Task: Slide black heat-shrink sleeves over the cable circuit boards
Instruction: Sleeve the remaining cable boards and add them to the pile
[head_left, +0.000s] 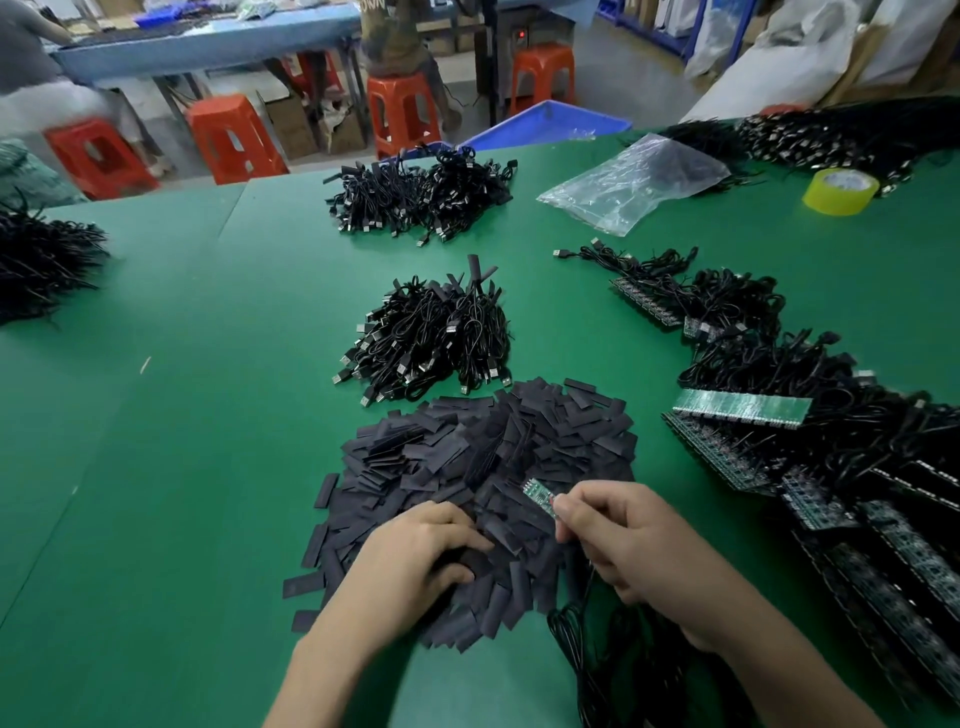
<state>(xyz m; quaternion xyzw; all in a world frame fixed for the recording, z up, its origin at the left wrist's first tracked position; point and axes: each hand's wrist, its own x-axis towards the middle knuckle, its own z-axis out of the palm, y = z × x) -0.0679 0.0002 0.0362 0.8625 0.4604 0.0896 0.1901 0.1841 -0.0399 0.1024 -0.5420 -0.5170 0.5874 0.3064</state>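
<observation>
A wide pile of flat black heat-shrink sleeves (483, 467) lies on the green table (182, 415) in front of me. My left hand (415, 561) rests on the near side of the pile, its curled fingers and thumb pinching one sleeve (475, 561). My right hand (623, 540) pinches a small green circuit board (537, 496), which points up and left over the pile. The board's black cable (571, 639) hangs down towards me. Rows of bare boards with cables (743, 410) lie to the right.
Two heaps of sleeved cables (426, 343) (421, 197) sit beyond the pile. A clear plastic bag (634, 182) and a yellow tape roll (839, 191) lie at the far right. More black cables (41, 260) lie at the left edge. Red stools (234, 140) stand behind the table.
</observation>
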